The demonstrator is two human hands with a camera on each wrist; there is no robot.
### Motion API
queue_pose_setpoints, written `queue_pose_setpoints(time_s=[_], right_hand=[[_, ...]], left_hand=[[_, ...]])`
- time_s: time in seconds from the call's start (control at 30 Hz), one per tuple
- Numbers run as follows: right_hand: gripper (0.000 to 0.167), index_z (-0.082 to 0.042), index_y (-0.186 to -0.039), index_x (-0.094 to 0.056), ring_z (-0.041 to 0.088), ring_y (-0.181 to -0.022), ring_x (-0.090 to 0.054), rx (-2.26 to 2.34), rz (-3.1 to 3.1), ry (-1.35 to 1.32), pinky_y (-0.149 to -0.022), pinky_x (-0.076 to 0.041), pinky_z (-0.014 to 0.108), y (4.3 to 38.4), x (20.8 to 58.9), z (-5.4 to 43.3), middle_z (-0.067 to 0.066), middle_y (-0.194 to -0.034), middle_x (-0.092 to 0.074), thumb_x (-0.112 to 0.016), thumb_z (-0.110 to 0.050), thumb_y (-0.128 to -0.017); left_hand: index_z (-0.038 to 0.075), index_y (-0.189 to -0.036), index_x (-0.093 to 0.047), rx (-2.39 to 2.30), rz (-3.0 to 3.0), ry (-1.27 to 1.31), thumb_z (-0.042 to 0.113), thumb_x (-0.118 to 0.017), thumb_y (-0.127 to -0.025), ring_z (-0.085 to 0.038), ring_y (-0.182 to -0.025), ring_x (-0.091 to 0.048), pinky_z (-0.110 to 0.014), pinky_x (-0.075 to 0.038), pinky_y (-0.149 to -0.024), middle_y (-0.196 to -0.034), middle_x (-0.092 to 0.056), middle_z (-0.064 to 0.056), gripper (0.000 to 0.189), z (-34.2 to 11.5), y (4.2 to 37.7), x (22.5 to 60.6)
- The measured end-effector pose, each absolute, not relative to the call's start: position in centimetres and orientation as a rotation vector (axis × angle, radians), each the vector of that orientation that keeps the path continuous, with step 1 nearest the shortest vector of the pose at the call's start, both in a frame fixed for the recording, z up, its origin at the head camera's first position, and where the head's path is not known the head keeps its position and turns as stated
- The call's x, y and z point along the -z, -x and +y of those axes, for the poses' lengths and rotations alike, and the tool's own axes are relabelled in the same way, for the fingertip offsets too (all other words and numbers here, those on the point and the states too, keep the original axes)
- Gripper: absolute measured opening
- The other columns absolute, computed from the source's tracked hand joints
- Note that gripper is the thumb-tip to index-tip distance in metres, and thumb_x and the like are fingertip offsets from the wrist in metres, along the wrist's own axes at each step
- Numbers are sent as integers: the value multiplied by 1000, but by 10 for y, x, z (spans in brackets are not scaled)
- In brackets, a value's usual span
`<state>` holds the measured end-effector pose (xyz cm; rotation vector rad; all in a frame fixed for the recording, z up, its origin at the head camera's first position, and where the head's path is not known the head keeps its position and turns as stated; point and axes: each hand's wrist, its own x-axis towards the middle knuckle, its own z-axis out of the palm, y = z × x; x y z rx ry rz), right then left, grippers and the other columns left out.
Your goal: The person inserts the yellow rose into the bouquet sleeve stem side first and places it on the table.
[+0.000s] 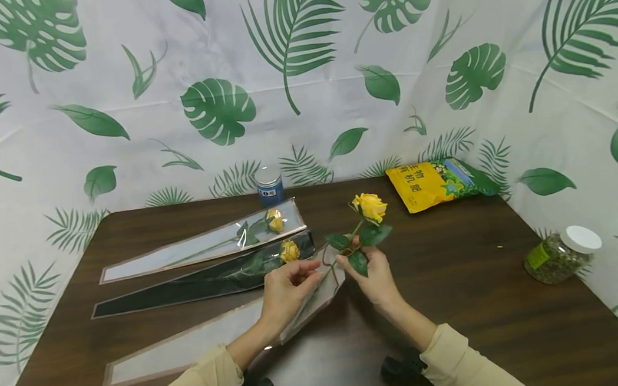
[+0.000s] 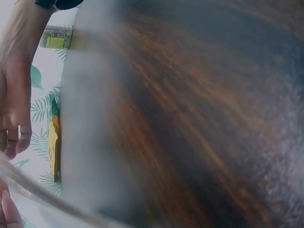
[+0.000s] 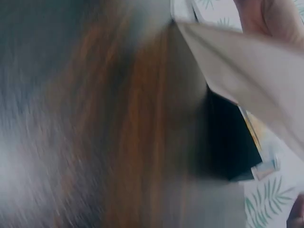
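Note:
A yellow rose with green leaves stands tilted over the middle of the table. My right hand pinches its stem just below the bloom, among the leaves. The stem runs down into a clear-fronted, whitish flower sleeve, whose mouth lies between my hands. With thumb and fingertips my left hand pinches the sleeve by its upper edge. The right wrist view shows the sleeve slanting to a narrow end above the table. In the left wrist view only a blurred sleeve edge appears.
Left of my hands lie a white sleeve and a black sleeve, each holding a yellow rose. Nearer is a pale sleeve, partly behind my left arm. A blue can, yellow bag and white-lidded jar stand farther out.

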<state>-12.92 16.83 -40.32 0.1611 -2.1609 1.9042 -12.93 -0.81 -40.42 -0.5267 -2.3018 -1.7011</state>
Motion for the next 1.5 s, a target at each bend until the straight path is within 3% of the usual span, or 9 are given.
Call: queue_pose_setpoints(time_s=[0.1,0.17,0.27,0.33,0.53,0.73,1.1,1.37,1.5], right_hand=[[44,2,-128,-48,4,-88,-55,-1979,-2123,-196,-81,-46,18,130,399,174,6,-98,-59,-63,2,-86],[41,0,-132,-46,6,-89,-54,-2014,-2091,-196,-81,-46,20,131,394,178,2,-96,-57,-56,-3,-92],[34,0,-128,-52,8,-89,-55,-1988,-2112,-146,-80,-46,21,131,388,183,-1,-94,-58,-44,-20,-101],[40,0,-121,-59,10,-87,-56,-1973,-2132,-78,-76,-46,22,132,385,185,-2,-93,-61,-39,-30,-102],[34,6,-109,-61,8,-73,-59,-2085,-2056,57,-66,-50,20,135,382,185,-3,-76,-62,-52,-25,-97],[26,5,-104,-61,7,-71,-61,-2150,-2063,177,-65,-51,21,131,384,176,-5,-71,-64,-60,-19,-93],[20,1,-95,-63,6,-69,-60,-2180,-2108,388,-66,-51,21,128,393,161,-7,-69,-64,-65,-17,-89],[30,4,-108,-62,6,-83,-58,-2125,-2223,325,-76,-48,22,126,395,158,-2,-91,-66,-67,-19,-88],[34,3,-110,-61,8,-85,-57,-2138,-2278,347,-77,-47,21,125,398,159,0,-93,-65,-67,-21,-88]], left_hand=[[7,-91,-74,1712,-2304,524,7,-76,-77,-7,-65,-64,-18,-52,-59,-79,-72,-4,14,-9,128,407],[7,-91,-74,1720,-2307,518,6,-76,-77,-6,-65,-64,-19,-52,-59,-79,-72,-4,14,-9,128,407],[7,-91,-74,1740,-2312,507,5,-76,-77,-4,-64,-62,-19,-52,-59,-77,-72,-4,15,-9,126,408],[7,-91,-74,1750,-2295,515,5,-76,-77,-4,-64,-62,-18,-51,-59,-76,-71,-3,15,-8,125,409],[3,-90,-74,1650,-2270,564,2,-76,-75,-10,-62,-63,-19,-51,-57,-74,-71,-5,14,-6,122,403],[-1,-89,-73,1592,-2191,623,0,-77,-74,-16,-59,-62,-21,-49,-53,-75,-70,-10,16,-4,131,412],[7,-91,-74,1533,-2109,674,9,-77,-77,-4,-63,-59,-15,-48,-55,-77,-70,-1,14,-8,132,413],[4,-91,-74,1517,-2054,724,6,-77,-76,-12,-62,-62,-16,-49,-56,-76,-70,-5,15,-4,135,406],[3,-91,-73,1530,-2043,724,5,-77,-76,-15,-61,-64,-18,-50,-56,-77,-70,-6,16,-5,133,408]])
